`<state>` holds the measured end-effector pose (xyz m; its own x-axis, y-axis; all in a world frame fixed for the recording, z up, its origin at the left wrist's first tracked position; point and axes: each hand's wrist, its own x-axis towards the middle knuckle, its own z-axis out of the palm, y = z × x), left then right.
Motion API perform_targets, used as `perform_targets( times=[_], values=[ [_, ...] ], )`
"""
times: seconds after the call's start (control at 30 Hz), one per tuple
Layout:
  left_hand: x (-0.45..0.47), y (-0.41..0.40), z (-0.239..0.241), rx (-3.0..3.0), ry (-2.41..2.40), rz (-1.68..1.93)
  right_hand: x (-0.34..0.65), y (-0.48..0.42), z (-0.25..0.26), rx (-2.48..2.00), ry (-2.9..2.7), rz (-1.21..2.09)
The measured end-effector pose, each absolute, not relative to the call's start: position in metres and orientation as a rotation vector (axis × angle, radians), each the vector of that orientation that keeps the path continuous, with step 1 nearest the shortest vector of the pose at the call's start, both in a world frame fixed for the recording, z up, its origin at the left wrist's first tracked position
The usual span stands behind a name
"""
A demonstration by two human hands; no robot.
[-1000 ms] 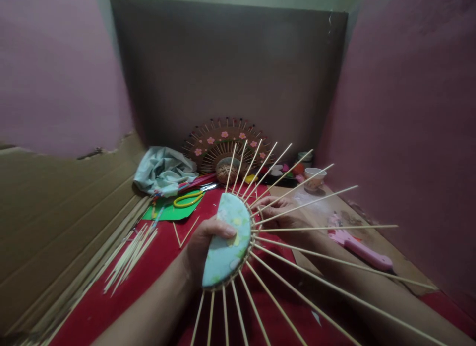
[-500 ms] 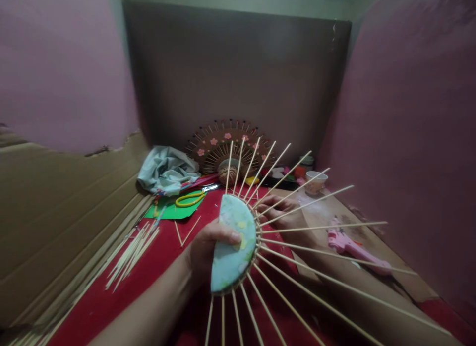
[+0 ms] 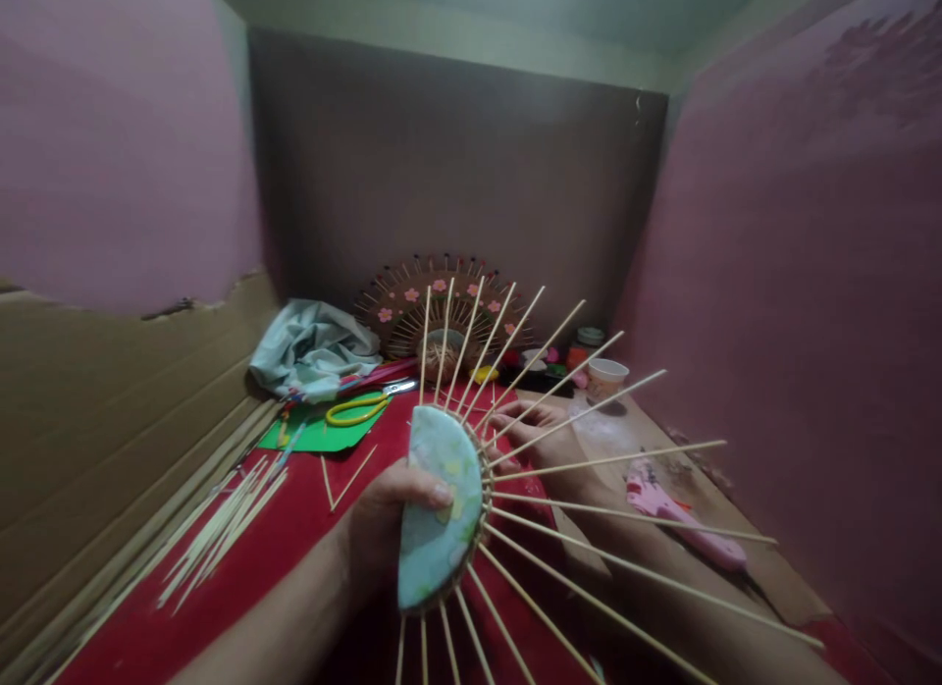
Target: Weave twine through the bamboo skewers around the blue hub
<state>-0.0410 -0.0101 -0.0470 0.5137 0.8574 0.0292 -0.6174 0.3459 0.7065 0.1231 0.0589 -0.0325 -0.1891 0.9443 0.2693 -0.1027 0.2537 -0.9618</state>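
Observation:
My left hand [image 3: 401, 503] grips a pale blue-green half-disc [image 3: 440, 538] with yellow patches, its thumb lying across the face and the other fingers hidden behind. Thin wooden sticks [image 3: 570, 513] fan out from the disc's curved edge, where a twine-like binding [image 3: 486, 479] runs around their bases. Behind the upper right sticks is my right hand [image 3: 534, 435], its thumb and fingertips pinched together close to the binding. Whatever sits in that pinch is too small to make out.
Loose sticks [image 3: 221, 533] lie left on the red cloth [image 3: 294, 548]. Yellow-handled scissors [image 3: 360, 408] rest on green card [image 3: 316, 432]. Right stand a pink glue gun [image 3: 684, 518] and a cup [image 3: 607, 379]. A flower-decorated stick fan [image 3: 412, 294] leans at the back beside crumpled cloth [image 3: 316, 346].
The whole scene has shifted slightly left and down in view. My left hand still grips the half-disc; my right hand stays pinched near the upper right sticks.

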Motion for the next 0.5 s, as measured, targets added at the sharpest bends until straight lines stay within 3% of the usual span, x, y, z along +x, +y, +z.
perform_targets(
  times=[0.5],
  values=[
    [-0.047, -0.004, -0.053, 0.669, 0.367, 0.978, 0.149, 0.098, -0.018, -0.995, -1.728, 0.83]
  ],
)
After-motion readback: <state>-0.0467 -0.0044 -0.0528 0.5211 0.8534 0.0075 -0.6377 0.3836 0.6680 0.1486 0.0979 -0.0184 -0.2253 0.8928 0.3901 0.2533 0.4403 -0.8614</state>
